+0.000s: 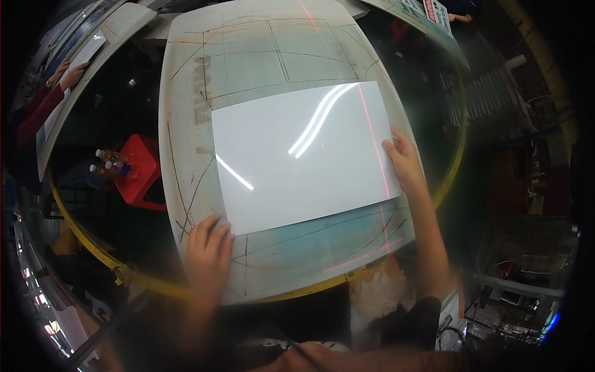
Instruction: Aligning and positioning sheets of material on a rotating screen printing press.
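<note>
A glossy white sheet (291,180) lies slightly askew on a pale, worn board (248,56) marked with drawn lines. My right hand (404,162) grips the sheet's right edge, thumb on top and the other fingers partly hidden at the rim. At the near left corner, my left hand (209,245) rests with its fingers stretched out and apart, fingertips at the corner and on the board. A red laser line (374,139) crosses the sheet's right part and runs on over the board.
A yellow curved rail (80,232) rings the board. Left of it stands a red stool (139,170) with several bottles (106,162). Another person's hands (71,75) hold a white sheet on a neighbouring board at far left. At the far right is another board (421,25) with printed signs.
</note>
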`<move>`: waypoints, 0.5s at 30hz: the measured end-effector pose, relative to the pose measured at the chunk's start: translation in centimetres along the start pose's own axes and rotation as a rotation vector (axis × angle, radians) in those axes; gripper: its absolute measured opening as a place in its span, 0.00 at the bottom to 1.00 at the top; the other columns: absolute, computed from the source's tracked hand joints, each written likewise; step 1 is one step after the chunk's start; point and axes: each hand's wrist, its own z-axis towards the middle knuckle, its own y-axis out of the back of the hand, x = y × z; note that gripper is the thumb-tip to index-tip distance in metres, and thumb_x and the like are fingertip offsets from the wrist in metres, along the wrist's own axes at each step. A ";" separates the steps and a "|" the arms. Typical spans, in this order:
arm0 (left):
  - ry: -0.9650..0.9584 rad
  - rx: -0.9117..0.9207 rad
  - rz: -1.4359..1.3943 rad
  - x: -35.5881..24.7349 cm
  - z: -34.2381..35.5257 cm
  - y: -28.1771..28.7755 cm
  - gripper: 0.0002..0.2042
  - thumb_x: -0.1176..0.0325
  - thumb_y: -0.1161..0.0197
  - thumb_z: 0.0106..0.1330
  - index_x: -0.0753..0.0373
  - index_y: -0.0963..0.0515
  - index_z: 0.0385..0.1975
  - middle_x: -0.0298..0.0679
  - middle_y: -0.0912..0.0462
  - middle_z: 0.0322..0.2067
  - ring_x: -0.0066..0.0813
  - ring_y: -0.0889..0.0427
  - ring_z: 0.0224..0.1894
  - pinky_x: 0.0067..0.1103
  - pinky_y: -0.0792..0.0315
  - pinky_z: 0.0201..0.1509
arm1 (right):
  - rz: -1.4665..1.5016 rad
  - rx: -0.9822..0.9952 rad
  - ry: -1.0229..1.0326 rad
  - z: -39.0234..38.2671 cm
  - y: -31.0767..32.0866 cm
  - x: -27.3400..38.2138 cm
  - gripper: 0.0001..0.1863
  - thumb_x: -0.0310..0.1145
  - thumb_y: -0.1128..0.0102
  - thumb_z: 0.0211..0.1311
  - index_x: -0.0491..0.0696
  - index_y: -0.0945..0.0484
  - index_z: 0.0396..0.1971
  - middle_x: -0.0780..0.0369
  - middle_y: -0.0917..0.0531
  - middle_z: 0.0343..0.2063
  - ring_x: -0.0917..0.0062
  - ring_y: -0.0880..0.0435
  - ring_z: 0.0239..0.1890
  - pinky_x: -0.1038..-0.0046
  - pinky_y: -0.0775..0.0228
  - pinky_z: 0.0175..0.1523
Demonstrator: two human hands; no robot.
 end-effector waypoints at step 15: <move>0.008 0.008 0.005 -0.2 0.0 0.1 0.09 0.77 0.36 0.55 0.65 0.21 0.36 0.43 0.23 0.45 0.43 0.24 0.47 0.31 0.30 0.50 | -0.022 0.008 -0.001 0.5 -0.2 -0.3 0.27 0.25 0.50 0.67 0.39 0.41 0.65 0.59 0.18 0.38 0.83 0.21 0.39 0.83 0.31 0.47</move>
